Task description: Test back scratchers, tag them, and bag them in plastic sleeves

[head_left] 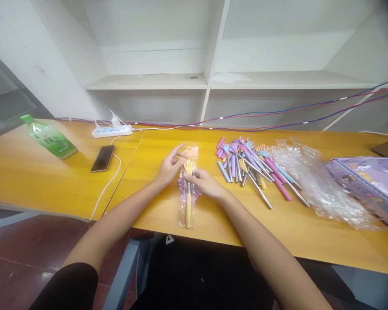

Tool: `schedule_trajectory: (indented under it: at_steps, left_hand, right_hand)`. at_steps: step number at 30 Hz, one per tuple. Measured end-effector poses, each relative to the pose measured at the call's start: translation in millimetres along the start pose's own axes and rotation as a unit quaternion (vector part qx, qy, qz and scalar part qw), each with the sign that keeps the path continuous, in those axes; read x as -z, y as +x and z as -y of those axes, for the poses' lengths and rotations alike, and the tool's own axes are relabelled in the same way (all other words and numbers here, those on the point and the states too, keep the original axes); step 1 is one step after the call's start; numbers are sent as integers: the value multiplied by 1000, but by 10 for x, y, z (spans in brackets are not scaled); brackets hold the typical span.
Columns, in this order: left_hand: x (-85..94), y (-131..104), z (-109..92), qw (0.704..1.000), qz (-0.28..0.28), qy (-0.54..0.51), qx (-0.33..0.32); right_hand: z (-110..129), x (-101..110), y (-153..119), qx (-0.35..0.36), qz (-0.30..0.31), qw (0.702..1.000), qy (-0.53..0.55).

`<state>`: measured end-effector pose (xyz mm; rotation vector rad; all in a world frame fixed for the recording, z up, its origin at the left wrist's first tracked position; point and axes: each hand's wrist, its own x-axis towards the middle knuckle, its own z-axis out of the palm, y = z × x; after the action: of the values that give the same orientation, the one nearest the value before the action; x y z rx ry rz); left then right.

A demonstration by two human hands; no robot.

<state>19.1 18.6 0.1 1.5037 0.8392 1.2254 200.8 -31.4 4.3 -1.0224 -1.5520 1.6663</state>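
Note:
A yellow hand-shaped scratcher (188,210) with a metal rod lies upright in the view inside a clear plastic bag (182,218), near the table's front edge. My left hand (170,165) is at the upper left of the bag, fingers apart, its fingertips by the scratcher's yellow head. From the right, my right hand (206,181) pinches the bag and scratcher just below that head. Small purple pieces show under the bag. To the right lies a pile of loose scratchers (245,161) in pink, blue, purple and yellow.
Clear plastic bags (320,185) are heaped right of the pile, beside a purple box (358,183). On the left are a green bottle (51,137), a phone (102,158) and a white power strip (111,131) with a cable. White shelves (148,82) stand behind.

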Motion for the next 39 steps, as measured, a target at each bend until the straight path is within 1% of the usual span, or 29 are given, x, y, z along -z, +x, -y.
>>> schedule_trajectory:
  at_steps: [3, 6, 8, 9, 10, 11, 13, 14, 15, 16, 18, 20, 24, 29, 33, 36, 39]
  left_hand:
    - [-20, -12, 22, 1000, 20, -13, 7]
    - [-40, -12, 59, 999, 35, -25, 16]
    - [-40, -1, 79, 999, 23, -25, 17]
    - [-34, 9, 86, 1000, 9, -23, 15]
    - [-24, 20, 92, 1000, -8, -21, 14]
    - [-12, 32, 97, 999, -24, -18, 14]
    - [15, 54, 108, 999, -48, -18, 18]
    - [27, 63, 114, 998, -56, -19, 22]
    - [38, 71, 121, 998, -60, -21, 26]
    - [46, 77, 129, 997, -62, -22, 30]
    - [55, 86, 143, 998, -53, -19, 38]
    - [59, 90, 152, 999, -29, -12, 42]
    - [51, 80, 156, 999, 18, 3, 37]
    - [34, 52, 184, 998, 47, -11, 45]
    - [28, 53, 203, 997, 51, -18, 62]
    - [19, 60, 199, 995, 44, -23, 81]
    - [3, 63, 197, 995, 35, -22, 91]
  right_hand:
    - [-16, -13, 1, 6, 23, 999, -35]
    - [-34, -11, 17, 30, 30, 995, -92]
    - [-33, 30, 30, 40, 9, 990, -135]
    - [-29, 68, 37, 49, -17, 985, -163]
    - [-23, 118, 44, 64, -53, 976, -203]
    - [-18, 177, 51, 82, -97, 958, -256]
    - [-20, 303, 64, 108, -177, 903, -377]
    - [-31, 360, 70, 109, -198, 876, -426]
    - [-49, 405, 73, 102, -202, 859, -458]
    - [-74, 437, 76, 91, -196, 853, -475]
    - [-134, 455, 80, 72, -168, 856, -484]
    - [-188, 427, 87, 60, -148, 856, -492]
    - [-230, 351, 109, 51, -140, 850, -505]
    - [-227, 364, 132, 30, -165, 858, -486]
    - [-236, 417, 145, 19, -197, 849, -490]
    - [-232, 450, 147, 30, -216, 839, -498]
    - [-219, 473, 141, 48, -221, 841, -492]
